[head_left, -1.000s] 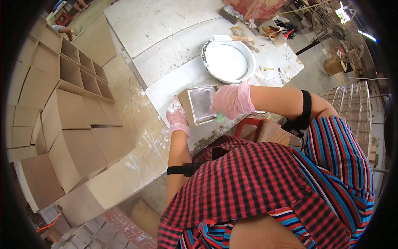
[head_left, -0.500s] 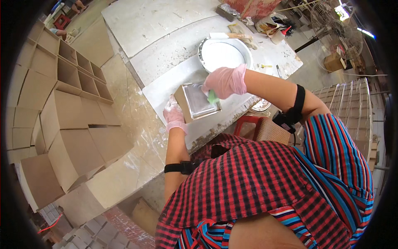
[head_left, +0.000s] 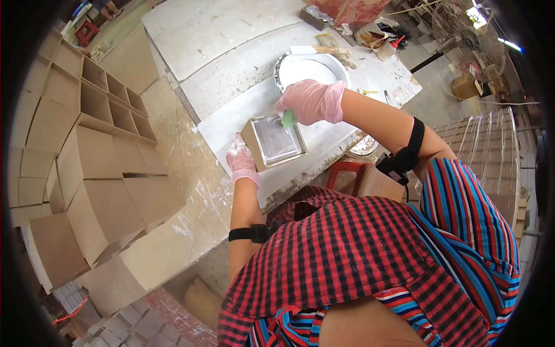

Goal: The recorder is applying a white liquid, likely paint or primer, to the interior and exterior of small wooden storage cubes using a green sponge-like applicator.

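A small square cardboard box (head_left: 276, 141) with a wet grey-white top face lies on the white worktable (head_left: 231, 124). My left hand (head_left: 241, 163), in a pink glove, holds the box at its near left side. In my right hand (head_left: 311, 101), also gloved in pink, is a small green sponge or brush (head_left: 287, 120) whose tip touches the far edge of the box's top. A round metal basin (head_left: 309, 68) of white liquid stands just beyond my right hand.
Stacks of brown cardboard boxes and divided trays (head_left: 87, 150) fill the left side. Brushes and tools (head_left: 335, 49) lie behind the basin. A red stool (head_left: 347, 173) stands under the table edge, wire racks (head_left: 485, 150) at the right.
My right hand has moved from over the box's right side toward its far edge, nearer the basin. The left hand has stayed on the box.
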The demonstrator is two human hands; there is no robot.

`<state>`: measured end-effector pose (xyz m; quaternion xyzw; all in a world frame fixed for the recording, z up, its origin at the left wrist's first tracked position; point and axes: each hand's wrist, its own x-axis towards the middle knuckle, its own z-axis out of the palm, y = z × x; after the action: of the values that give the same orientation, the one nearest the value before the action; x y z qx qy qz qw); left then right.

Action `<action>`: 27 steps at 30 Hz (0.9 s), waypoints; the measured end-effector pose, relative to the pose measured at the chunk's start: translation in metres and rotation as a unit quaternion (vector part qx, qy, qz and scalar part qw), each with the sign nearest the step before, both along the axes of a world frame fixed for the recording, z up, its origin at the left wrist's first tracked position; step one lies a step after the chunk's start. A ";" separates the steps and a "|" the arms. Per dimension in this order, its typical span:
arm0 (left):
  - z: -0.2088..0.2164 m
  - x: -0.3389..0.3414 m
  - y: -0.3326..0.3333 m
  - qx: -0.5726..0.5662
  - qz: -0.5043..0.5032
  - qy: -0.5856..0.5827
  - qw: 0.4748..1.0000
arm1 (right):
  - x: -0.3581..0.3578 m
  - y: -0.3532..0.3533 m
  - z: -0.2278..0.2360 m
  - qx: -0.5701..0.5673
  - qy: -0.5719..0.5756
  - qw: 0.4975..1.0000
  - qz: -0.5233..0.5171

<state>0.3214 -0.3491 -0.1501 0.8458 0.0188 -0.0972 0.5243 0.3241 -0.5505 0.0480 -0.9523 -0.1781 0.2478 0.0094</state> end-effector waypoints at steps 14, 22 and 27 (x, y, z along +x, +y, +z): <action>-0.025 0.012 0.002 0.080 -0.043 -0.046 0.995 | -0.028 -0.013 -0.016 0.053 -0.092 0.994 0.000; 0.043 0.004 -0.014 -0.006 0.006 0.053 0.999 | -0.035 0.003 -0.017 -0.061 -0.080 0.995 0.027; 0.029 0.012 -0.015 -0.034 0.063 0.098 0.993 | -0.036 0.011 -0.020 -0.078 -0.085 0.993 0.001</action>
<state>0.3332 -0.3640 -0.1211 0.8113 0.1199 -0.1471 0.5530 0.2882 -0.5391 0.0283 -0.9675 -0.1596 0.1787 -0.0806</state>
